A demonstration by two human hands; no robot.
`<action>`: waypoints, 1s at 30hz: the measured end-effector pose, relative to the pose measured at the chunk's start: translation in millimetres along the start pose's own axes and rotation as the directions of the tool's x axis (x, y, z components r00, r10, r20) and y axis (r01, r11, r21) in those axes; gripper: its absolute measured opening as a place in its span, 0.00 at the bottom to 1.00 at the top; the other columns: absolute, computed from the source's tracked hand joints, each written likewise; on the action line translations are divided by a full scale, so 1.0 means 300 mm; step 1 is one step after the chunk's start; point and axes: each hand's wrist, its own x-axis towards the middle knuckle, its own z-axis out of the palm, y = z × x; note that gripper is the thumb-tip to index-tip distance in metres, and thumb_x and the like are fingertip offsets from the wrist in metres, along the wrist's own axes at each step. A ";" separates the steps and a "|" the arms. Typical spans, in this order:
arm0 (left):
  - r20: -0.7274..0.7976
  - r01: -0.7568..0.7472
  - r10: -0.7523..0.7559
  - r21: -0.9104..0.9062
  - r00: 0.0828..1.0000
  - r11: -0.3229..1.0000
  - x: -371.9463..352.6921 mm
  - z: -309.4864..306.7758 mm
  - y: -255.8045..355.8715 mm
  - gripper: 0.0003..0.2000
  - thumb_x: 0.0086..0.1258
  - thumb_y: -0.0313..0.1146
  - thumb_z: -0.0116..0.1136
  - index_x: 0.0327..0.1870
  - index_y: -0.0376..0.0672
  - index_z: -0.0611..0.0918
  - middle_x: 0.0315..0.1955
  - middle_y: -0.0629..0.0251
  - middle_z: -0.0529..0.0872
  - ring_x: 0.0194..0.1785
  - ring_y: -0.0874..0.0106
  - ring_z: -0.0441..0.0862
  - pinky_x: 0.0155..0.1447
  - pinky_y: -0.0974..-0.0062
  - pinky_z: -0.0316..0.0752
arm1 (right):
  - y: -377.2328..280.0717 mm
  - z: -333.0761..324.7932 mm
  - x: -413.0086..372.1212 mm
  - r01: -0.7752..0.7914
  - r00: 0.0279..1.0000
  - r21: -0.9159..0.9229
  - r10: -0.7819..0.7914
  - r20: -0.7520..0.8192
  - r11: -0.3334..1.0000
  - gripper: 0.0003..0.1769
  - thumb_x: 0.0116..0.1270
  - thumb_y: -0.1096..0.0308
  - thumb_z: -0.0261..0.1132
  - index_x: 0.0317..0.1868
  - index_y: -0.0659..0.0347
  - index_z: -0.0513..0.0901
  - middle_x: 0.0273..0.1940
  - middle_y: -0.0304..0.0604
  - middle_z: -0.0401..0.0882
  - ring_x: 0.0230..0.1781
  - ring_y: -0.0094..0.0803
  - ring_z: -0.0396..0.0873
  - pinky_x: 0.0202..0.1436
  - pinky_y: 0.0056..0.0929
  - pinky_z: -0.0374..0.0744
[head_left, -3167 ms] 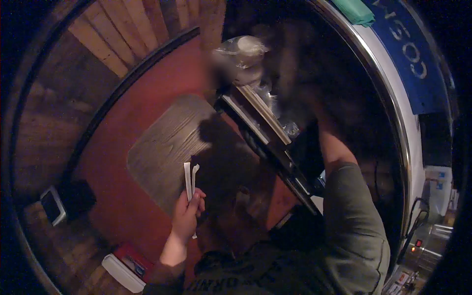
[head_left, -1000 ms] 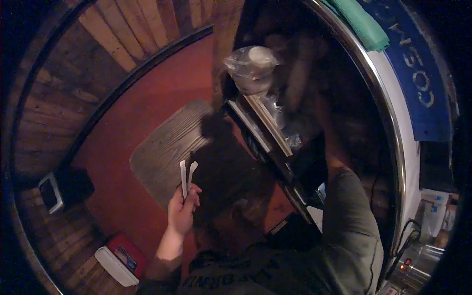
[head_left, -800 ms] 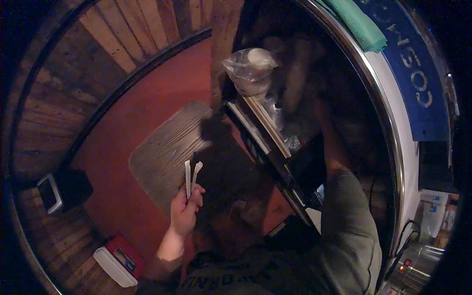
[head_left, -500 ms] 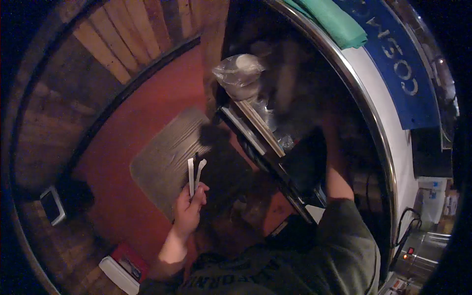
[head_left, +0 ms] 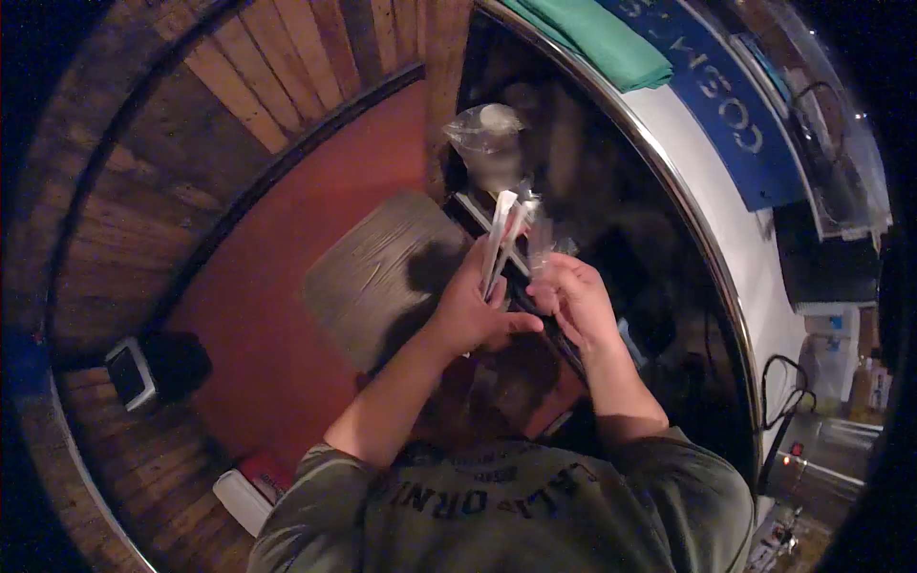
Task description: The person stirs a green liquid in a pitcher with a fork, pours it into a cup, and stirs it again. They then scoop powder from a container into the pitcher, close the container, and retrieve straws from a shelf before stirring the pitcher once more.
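My left hand is in the middle of the view, its fingers wrapped round several slim white strips that look like paper-wrapped sticks. Just to the right, my right hand pinches a piece of clear plastic film, blurred by motion; what it contains, if anything, I cannot make out. Both hands are close together, with the strips and the plastic near each other. Beyond them a clear plastic bag with something round and white stands in the dark space under the counter.
A wood-grained seat or board lies left of my hands above the red floor. The metal-edged white counter curves along the right, bearing a green folded cloth and a blue lettered banner. A dark bin-like object stands far left.
My left hand has moved up and right with the white strips. My right hand has come out of the dark space under the counter and now holds clear plastic beside them.
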 end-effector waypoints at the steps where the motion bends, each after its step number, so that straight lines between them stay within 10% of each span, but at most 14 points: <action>1: 0.041 0.026 -0.022 -0.088 0.999 0.996 -0.010 0.008 0.011 0.54 0.40 0.33 0.80 0.71 0.42 0.57 0.68 0.64 0.63 0.51 0.79 0.73 0.47 0.81 0.71 | 0.003 -0.001 -0.027 0.013 0.999 -0.015 -0.012 0.050 1.000 0.09 0.62 0.77 0.58 0.41 0.71 0.78 0.27 0.40 0.77 0.22 0.22 0.73 0.29 0.19 0.75; 6: 0.156 0.037 -0.007 -0.190 0.988 0.981 -0.046 0.041 0.147 0.55 0.41 0.31 0.80 0.72 0.41 0.53 0.68 0.58 0.61 0.68 0.65 0.64 0.66 0.64 0.68 | -0.040 0.020 -0.152 0.031 0.991 -0.037 -0.026 0.133 0.999 0.12 0.65 0.75 0.61 0.45 0.75 0.78 0.34 0.47 0.81 0.28 0.26 0.79 0.29 0.20 0.79; 9: 0.125 -0.116 0.146 -0.216 0.981 0.970 -0.074 0.082 0.199 0.52 0.41 0.25 0.79 0.71 0.43 0.58 0.66 0.66 0.66 0.49 0.85 0.69 0.48 0.84 0.68 | -0.096 0.056 -0.252 0.024 0.993 0.014 -0.026 0.119 1.000 0.12 0.65 0.75 0.61 0.46 0.76 0.78 0.35 0.48 0.81 0.28 0.27 0.79 0.28 0.19 0.79; 14: 0.247 -0.042 0.156 -0.412 0.956 0.910 -0.127 0.133 0.309 0.54 0.41 0.19 0.76 0.72 0.43 0.53 0.70 0.59 0.58 0.73 0.68 0.54 0.75 0.65 0.51 | -0.134 0.113 -0.389 0.092 0.992 -0.036 -0.088 0.085 0.995 0.13 0.65 0.74 0.60 0.48 0.72 0.77 0.32 0.46 0.81 0.26 0.27 0.78 0.25 0.23 0.77; 25: 0.377 0.034 0.150 -0.439 0.914 0.898 -0.203 0.220 0.390 0.58 0.37 0.29 0.81 0.72 0.40 0.52 0.69 0.58 0.60 0.70 0.67 0.61 0.64 0.69 0.69 | -0.122 0.011 -0.589 0.134 0.980 0.035 -0.137 0.144 0.990 0.15 0.62 0.70 0.65 0.49 0.65 0.79 0.37 0.39 0.83 0.33 0.22 0.81 0.34 0.19 0.78; 26: 0.373 -0.077 0.198 -0.317 0.907 0.945 -0.211 0.226 0.405 0.49 0.50 0.34 0.76 0.71 0.40 0.55 0.65 0.58 0.67 0.50 0.73 0.78 0.45 0.78 0.77 | -0.156 -0.006 -0.625 0.188 0.981 -0.003 -0.188 0.050 0.982 0.15 0.62 0.72 0.65 0.49 0.66 0.79 0.36 0.40 0.83 0.33 0.22 0.81 0.34 0.19 0.79; 29: 0.253 0.247 -0.194 -0.197 0.948 0.949 -0.194 0.258 0.429 0.34 0.65 0.40 0.63 0.67 0.42 0.60 0.54 0.62 0.75 0.25 0.83 0.72 0.26 0.85 0.67 | -0.289 -0.130 -0.676 0.429 0.806 -0.406 -0.545 -0.231 0.807 0.16 0.58 0.74 0.64 0.48 0.67 0.79 0.33 0.41 0.83 0.31 0.24 0.81 0.32 0.20 0.78; 30: 0.167 0.296 -0.267 -0.190 0.949 0.936 -0.178 0.291 0.395 0.17 0.73 0.42 0.51 0.57 0.44 0.68 0.36 0.66 0.79 0.16 0.87 0.58 0.19 0.85 0.55 | -0.345 -0.208 -0.679 0.392 0.717 -0.542 -0.616 -0.326 0.743 0.16 0.56 0.71 0.65 0.46 0.65 0.81 0.32 0.42 0.84 0.31 0.26 0.81 0.33 0.23 0.78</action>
